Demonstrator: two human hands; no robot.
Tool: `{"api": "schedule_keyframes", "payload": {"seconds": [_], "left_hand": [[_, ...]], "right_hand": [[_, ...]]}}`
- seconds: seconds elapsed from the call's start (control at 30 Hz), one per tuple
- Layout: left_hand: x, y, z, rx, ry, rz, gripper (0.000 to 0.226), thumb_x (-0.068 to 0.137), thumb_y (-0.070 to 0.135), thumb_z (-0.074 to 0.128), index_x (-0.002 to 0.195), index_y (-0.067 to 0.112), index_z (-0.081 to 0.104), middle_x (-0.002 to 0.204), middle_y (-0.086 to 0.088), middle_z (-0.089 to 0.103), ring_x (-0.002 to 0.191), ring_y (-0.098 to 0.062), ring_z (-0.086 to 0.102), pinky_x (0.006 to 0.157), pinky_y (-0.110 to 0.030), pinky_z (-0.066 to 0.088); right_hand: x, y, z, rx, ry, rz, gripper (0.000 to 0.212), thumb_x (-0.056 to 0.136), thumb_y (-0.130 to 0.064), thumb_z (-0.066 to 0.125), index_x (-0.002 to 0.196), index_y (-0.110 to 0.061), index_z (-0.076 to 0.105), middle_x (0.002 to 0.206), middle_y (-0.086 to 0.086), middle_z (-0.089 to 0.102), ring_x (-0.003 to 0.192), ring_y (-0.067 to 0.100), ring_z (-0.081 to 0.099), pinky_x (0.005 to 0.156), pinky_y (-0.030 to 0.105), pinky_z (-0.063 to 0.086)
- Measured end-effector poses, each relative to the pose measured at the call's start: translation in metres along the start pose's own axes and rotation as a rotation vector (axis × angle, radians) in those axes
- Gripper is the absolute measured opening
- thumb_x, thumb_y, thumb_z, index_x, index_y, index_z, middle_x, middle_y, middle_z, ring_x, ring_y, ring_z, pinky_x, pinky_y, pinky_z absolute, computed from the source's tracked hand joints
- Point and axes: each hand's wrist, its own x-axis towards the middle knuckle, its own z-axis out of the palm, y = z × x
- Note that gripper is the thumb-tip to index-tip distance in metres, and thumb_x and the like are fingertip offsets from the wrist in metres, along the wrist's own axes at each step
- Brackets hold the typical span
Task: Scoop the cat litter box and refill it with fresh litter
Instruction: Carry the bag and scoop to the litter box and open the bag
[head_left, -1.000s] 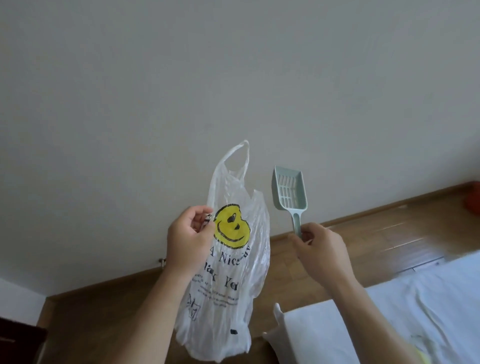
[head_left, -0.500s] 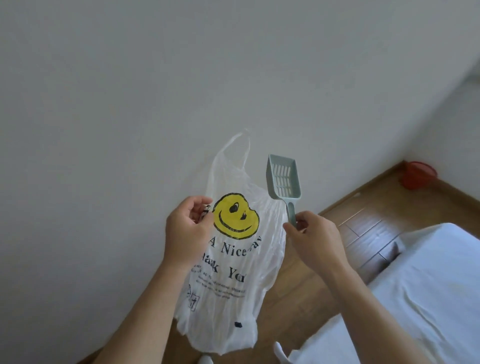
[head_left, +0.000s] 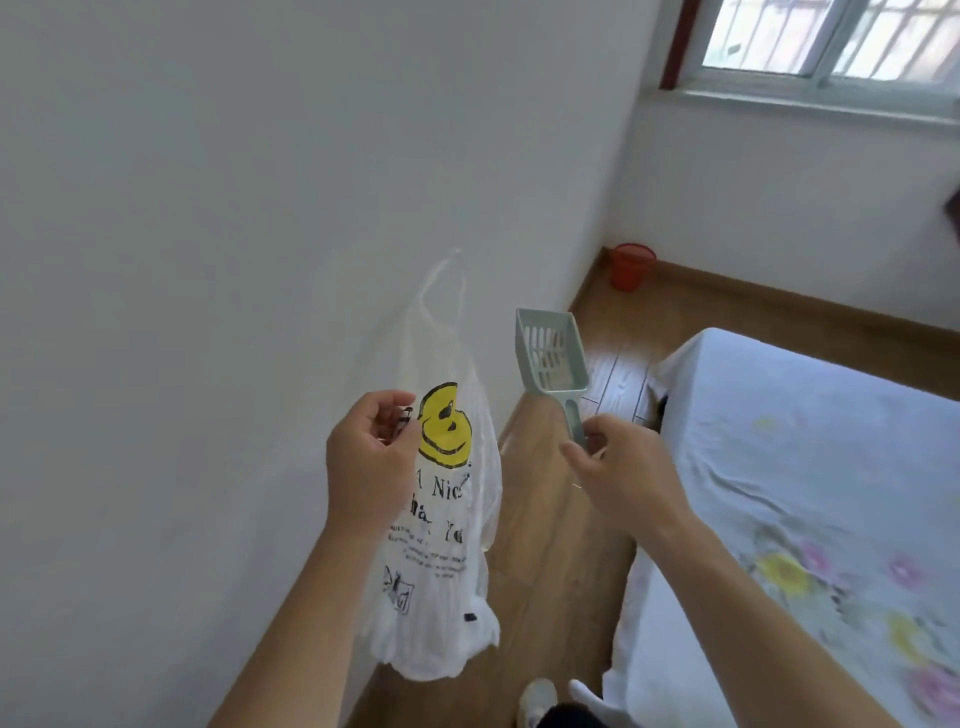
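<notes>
Bedroom floor (head_left: 550, 597) runs between wall (head_left: 208, 260) and bed (head_left: 831, 441). Our left hand (head_left: 371, 457) pinches a limp bag (head_left: 441, 571), seemingly empty; our right hand (head_left: 618, 467) pinches the scoop (head_left: 550, 353) by its handle, basket up, apparently empty. No litter box shows. We should spread the bag's mouth first. Far off, a red bin (head_left: 631, 265).
</notes>
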Motion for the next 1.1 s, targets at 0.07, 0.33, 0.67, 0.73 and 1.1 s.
{"api": "schedule_keyframes", "payload": {"seconds": [0.07,0.33,0.67,0.73,1.1], "left_hand": [[0.018,0.004,0.022,-0.013,-0.050,0.016,0.023,0.083,-0.001,0.066,0.092,0.020,0.069,0.077,0.000,0.066,0.062,-0.001,0.058,0.058,-0.013,0.048],[0.095,0.015,0.111,0.028,-0.176,0.082,0.025,0.082,0.000,0.066,0.092,0.022,0.069,0.077,-0.001,0.066,0.063,-0.005,0.059,0.060,-0.022,0.053],[0.187,0.048,0.227,0.005,-0.257,0.107,0.024,0.082,0.000,0.066,0.092,0.022,0.069,0.076,0.003,0.066,0.064,-0.005,0.059,0.063,-0.024,0.054],[0.207,0.051,0.251,0.002,-0.284,0.118,0.024,0.082,0.000,0.067,0.091,0.022,0.069,0.074,0.004,0.065,0.061,-0.004,0.058,0.059,-0.023,0.052],[0.339,0.051,0.394,-0.109,-0.411,0.126,0.024,0.081,0.000,0.068,0.090,0.022,0.070,0.072,0.004,0.065,0.058,-0.003,0.057,0.057,-0.019,0.051]], "right_hand": [[0.014,0.009,-0.005,0.000,0.044,0.031,0.013,0.089,-0.040,0.068,0.091,-0.027,0.066,0.078,-0.015,0.065,0.066,0.004,0.063,0.060,0.024,0.055],[0.102,0.050,-0.012,0.063,0.159,0.103,0.013,0.087,-0.039,0.070,0.088,-0.026,0.067,0.075,-0.016,0.065,0.065,0.007,0.063,0.065,0.032,0.060],[0.210,0.090,-0.061,0.101,0.230,0.180,0.015,0.087,-0.035,0.070,0.094,-0.021,0.070,0.078,-0.012,0.067,0.069,0.005,0.063,0.068,0.026,0.058],[0.229,0.099,-0.069,0.094,0.241,0.205,0.016,0.088,-0.036,0.070,0.094,-0.021,0.070,0.080,-0.010,0.068,0.070,0.007,0.064,0.069,0.026,0.058],[0.377,0.130,-0.090,-0.009,0.323,0.320,0.012,0.089,-0.041,0.066,0.089,-0.029,0.062,0.082,-0.015,0.065,0.067,0.005,0.061,0.059,0.012,0.045]]}}
